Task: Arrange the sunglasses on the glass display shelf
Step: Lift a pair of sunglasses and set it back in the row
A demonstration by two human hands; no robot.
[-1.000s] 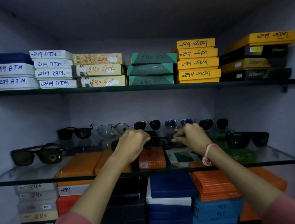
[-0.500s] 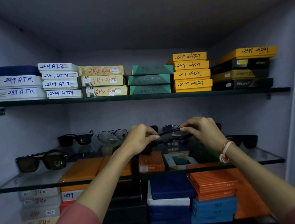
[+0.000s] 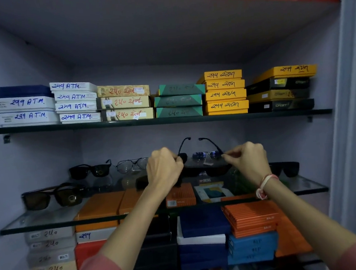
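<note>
A pair of black sunglasses (image 3: 205, 171) hangs above the middle of the glass display shelf (image 3: 41, 220), its temple arms unfolded and pointing up and back. My left hand (image 3: 163, 168) pinches its left corner and my right hand (image 3: 247, 161) pinches its right corner. On the shelf lie brown-lensed sunglasses (image 3: 52, 197) at front left, black sunglasses (image 3: 89, 170) and clear aviators (image 3: 132, 165) at the back, blue-lensed ones (image 3: 205, 155) behind the held pair, and black sunglasses (image 3: 286, 169) at right.
The upper shelf (image 3: 150, 122) carries stacks of labelled white, yellow, green and black boxes. Under the glass stand orange, blue, grey and black boxes (image 3: 249, 218). A cabinet side frame (image 3: 346, 121) rises at the right.
Both hands lifted the black sunglasses off the shelf middle and unfolded their temple arms, which now point upward. The camera tilted up.
</note>
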